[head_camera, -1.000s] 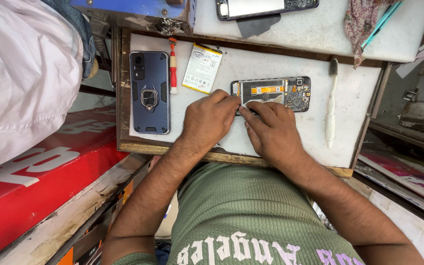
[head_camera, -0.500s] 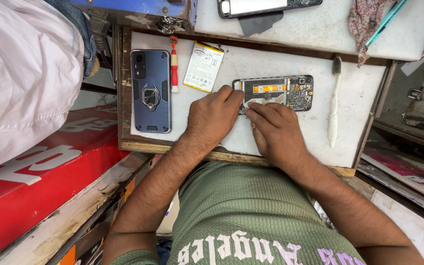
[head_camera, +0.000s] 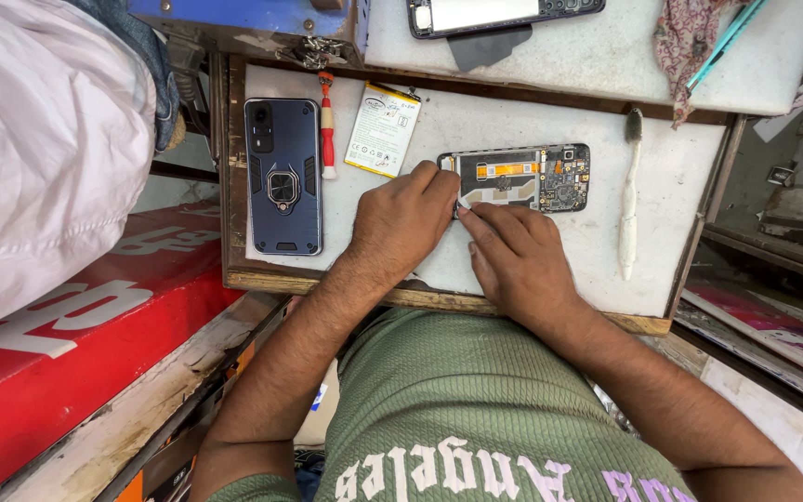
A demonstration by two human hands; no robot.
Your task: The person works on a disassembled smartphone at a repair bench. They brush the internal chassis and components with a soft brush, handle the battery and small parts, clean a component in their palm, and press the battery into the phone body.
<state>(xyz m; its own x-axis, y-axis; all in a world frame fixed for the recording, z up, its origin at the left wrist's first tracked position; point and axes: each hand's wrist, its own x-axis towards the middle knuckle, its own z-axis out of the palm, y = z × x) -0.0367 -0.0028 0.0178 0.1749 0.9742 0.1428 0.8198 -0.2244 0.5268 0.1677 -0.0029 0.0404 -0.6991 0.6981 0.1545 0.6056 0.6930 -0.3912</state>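
An opened phone [head_camera: 522, 177] lies on the white work board [head_camera: 550, 260], its circuit board and orange strip exposed. My left hand [head_camera: 403, 218] grips the phone's left end, fingers curled over its edge. My right hand [head_camera: 518, 256] rests just below the phone, its index finger and thumb pressed to the lower left corner. Whether the right fingers pinch a small tool is too small to tell. A loose phone battery [head_camera: 382, 130] lies upper left of my left hand.
A dark blue phone case with a ring holder [head_camera: 282, 177] lies at the board's left, a red-handled screwdriver [head_camera: 327, 125] beside it. A white toothbrush [head_camera: 628, 204] lies at the right. Another phone [head_camera: 504, 14] sits on the far shelf. A person in white [head_camera: 39, 149] stands left.
Both hands stay at the phone's left end; my right fingers have shifted slightly along its lower edge. The view has moved a little.
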